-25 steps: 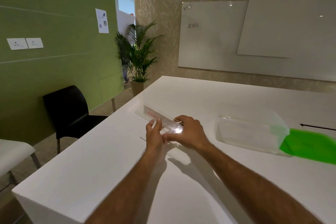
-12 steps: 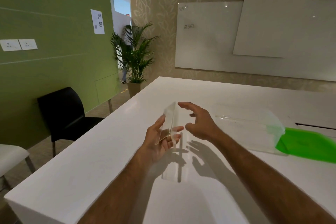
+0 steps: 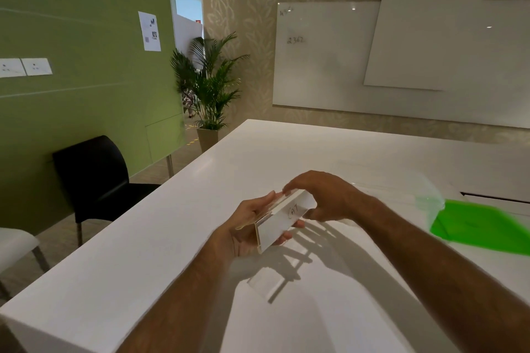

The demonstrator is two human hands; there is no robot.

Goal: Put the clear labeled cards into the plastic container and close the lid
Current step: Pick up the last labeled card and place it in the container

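Card (image 3: 282, 221) above white table (image 3: 143, 261)

Clear "CAT" card (image 3: 282, 222) tilted, midair

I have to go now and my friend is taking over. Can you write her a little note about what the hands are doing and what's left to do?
Left hand: holds the stack of clear cards from below, above the table; the card facing the camera reads "CAT".
Right hand: grips the stack's far end, fingers on top, thumb on the side.
Plastic container: on the table to the right, open; its contents cannot be made out. The green lid lies beside it.
Done: cards gathered and lifted.
Left: put the cards in the container, then close the lid.
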